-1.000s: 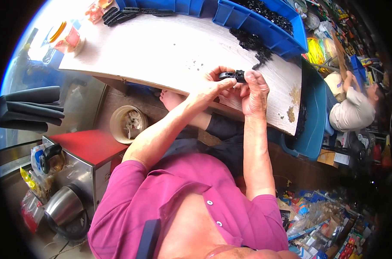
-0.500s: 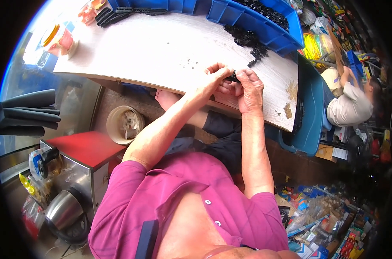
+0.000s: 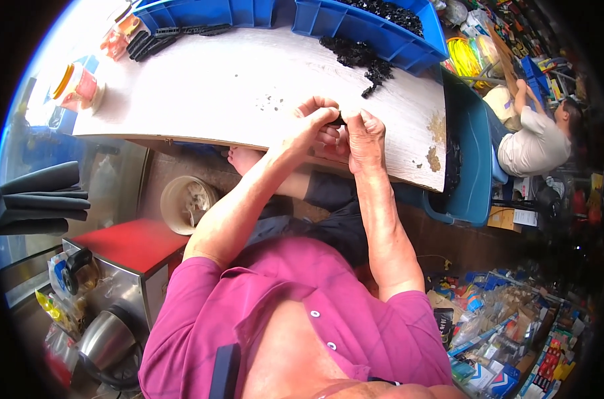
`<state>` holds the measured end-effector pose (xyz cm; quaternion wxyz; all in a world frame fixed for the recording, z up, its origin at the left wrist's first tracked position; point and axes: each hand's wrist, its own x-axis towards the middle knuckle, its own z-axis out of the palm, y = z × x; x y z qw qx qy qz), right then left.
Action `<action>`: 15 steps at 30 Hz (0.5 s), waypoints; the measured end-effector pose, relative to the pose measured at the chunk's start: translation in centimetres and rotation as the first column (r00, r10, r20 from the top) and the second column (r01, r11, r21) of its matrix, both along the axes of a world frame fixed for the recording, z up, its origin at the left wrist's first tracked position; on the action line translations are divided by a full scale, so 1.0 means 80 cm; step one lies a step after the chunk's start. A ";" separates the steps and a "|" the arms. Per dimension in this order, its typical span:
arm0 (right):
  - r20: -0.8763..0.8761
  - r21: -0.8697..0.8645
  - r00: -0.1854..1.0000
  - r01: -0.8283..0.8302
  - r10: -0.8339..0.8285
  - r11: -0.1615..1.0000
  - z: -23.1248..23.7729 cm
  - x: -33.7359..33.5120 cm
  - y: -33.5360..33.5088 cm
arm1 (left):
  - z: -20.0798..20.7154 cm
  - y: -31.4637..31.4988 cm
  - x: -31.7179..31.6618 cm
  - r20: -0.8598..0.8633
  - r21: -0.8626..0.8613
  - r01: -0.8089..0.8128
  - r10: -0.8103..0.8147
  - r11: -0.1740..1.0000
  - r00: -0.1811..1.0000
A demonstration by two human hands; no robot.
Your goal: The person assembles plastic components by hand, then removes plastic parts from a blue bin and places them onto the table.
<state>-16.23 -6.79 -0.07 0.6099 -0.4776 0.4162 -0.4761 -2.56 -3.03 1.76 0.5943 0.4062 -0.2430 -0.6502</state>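
Note:
My left hand [image 3: 313,126] and my right hand [image 3: 366,141] meet above the front edge of the pale table [image 3: 202,80]. Both are closed, fingertips pinching a small black part [image 3: 338,120] between them. Most of that part is hidden by the fingers, so its exact shape does not show. Beyond my hands, a heap of small black parts [image 3: 355,54] lies on the table in front of a blue bin [image 3: 408,54], which holds more of them.
Long black pieces [image 3: 152,43] lie at the far left, near another blue bin [image 3: 209,14] and a tub with a yellow lid [image 3: 76,86]. A teal tub [image 3: 471,159] stands right of the table; a co-worker [image 3: 535,139] sits beyond. A bucket [image 3: 189,205] stands below.
The whole view has shifted, so the table and bins appear farther left. Both hands stay together on the small black part, with slight changes in the right fingers.

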 end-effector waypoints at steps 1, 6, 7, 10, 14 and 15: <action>0.039 0.038 0.999 0.021 -0.023 0.999 0.006 0.002 0.004 | -0.004 -0.003 0.000 -0.031 -0.002 0.025 -0.025 1.000 0.999; 0.100 0.070 0.958 0.264 -0.270 0.962 0.005 -0.053 -0.011 | -0.022 -0.062 -0.022 0.736 -0.351 -0.068 0.321 0.934 0.596; 0.128 0.110 0.945 0.289 -0.302 0.951 0.011 -0.072 -0.017 | -0.022 -0.074 -0.027 0.868 -0.462 -0.004 0.454 0.887 0.201; 0.157 0.257 0.854 0.450 -0.497 0.855 0.033 -0.125 -0.031 | -0.025 -0.103 -0.046 0.880 -0.457 0.188 0.472 0.869 -0.045; -0.002 0.273 0.636 0.742 -0.771 0.612 0.055 -0.163 -0.040 | -0.034 -0.115 -0.055 0.859 -0.468 0.245 0.502 0.849 -0.101; 0.001 0.272 0.632 0.746 -0.775 0.608 0.052 -0.165 -0.040 | -0.033 -0.115 -0.056 0.857 -0.470 0.250 0.505 0.846 -0.098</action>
